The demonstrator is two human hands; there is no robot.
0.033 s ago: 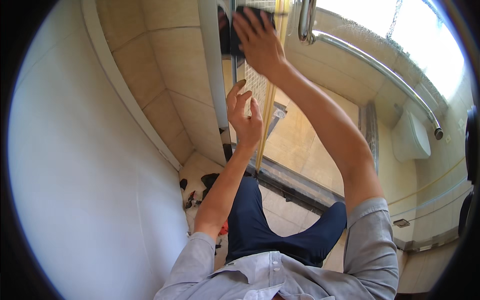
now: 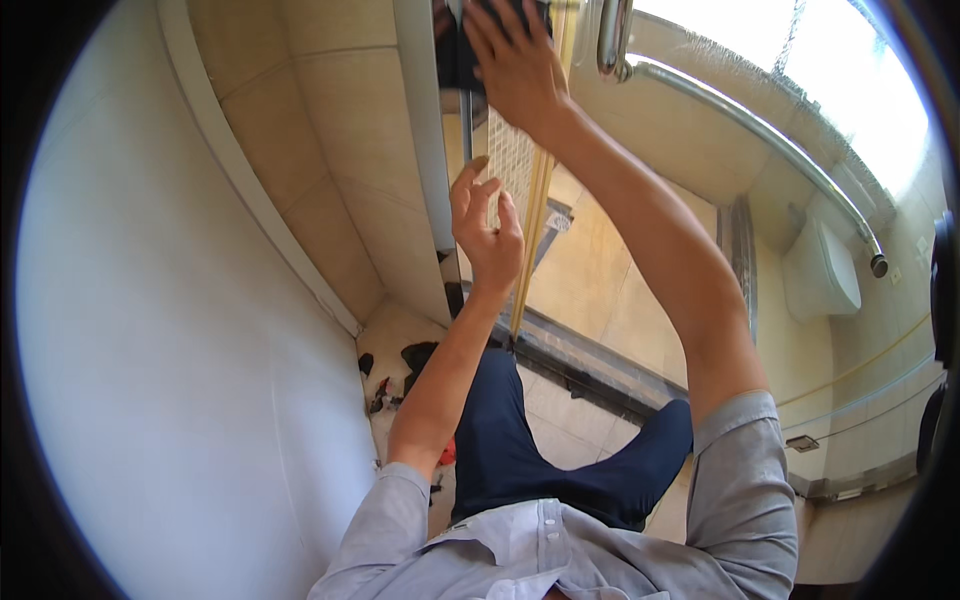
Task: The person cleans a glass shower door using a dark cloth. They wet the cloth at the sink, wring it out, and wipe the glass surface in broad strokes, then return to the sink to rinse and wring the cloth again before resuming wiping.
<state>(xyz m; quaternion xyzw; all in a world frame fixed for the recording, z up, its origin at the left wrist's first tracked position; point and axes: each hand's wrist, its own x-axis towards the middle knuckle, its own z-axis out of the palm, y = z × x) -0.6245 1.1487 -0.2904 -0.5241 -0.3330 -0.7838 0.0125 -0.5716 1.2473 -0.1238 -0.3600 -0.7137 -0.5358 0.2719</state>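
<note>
High up at the top of the view, my right hand (image 2: 522,75) lies flat with fingers spread on a black cloth (image 2: 457,60). It presses the cloth against the glass beside a narrow metal strip (image 2: 467,125); the cloth's upper part is cut off by the picture's edge. Lower down, my left hand (image 2: 488,240) is raised by the same glass, fingers loosely bent and apart, with nothing in them. A dark smudge shows on its index fingertip. Whether this hand touches the glass I cannot tell.
A yellowish door edge (image 2: 537,205) runs down right of my hands, near a chrome bar handle (image 2: 780,140). Beyond the glass stands a white toilet (image 2: 825,270). A white panel (image 2: 170,350) fills the left. Dark scraps (image 2: 418,355) lie on the floor beside my leg.
My right hand and the black cloth have slid a little upward along the glass. The left hand stays almost where it was.
</note>
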